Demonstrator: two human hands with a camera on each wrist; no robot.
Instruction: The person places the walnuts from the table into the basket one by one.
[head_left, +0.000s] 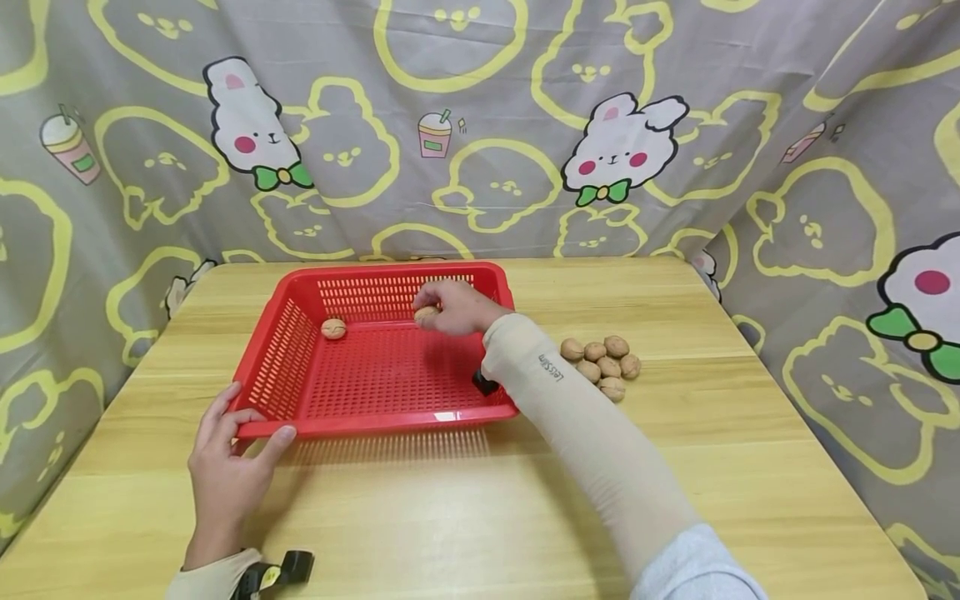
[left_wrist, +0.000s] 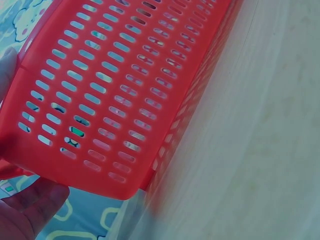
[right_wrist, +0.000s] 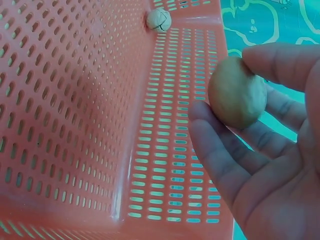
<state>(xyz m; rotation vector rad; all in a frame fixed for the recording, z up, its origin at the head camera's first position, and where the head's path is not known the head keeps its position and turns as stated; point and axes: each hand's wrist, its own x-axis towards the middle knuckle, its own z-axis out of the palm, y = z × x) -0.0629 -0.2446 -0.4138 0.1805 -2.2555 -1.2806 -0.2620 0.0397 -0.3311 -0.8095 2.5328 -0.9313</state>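
Inside the red plastic basket (head_left: 360, 426), one walnut (head_left: 333, 328) lies toward the back left corner. Above the basket's right half, my right hand (head_left: 459, 307) holds a second walnut (right_wrist: 237, 93) between thumb and fingertips. The right wrist view shows this walnut off the basket floor, with the other walnut (right_wrist: 159, 20) farther along the wall. My left hand (head_left: 228, 471) grips the basket's front left corner, its thumb on the front rim and fingers along the left side. In the left wrist view, the fingers (left_wrist: 42, 200) touch the rim beside the slotted wall.
Several walnuts (head_left: 600, 364) lie in a cluster on the wooden table (head_left: 750, 467), right of the basket and beyond my right forearm. A patterned grey curtain (head_left: 495, 108) hangs behind the table and along both sides.
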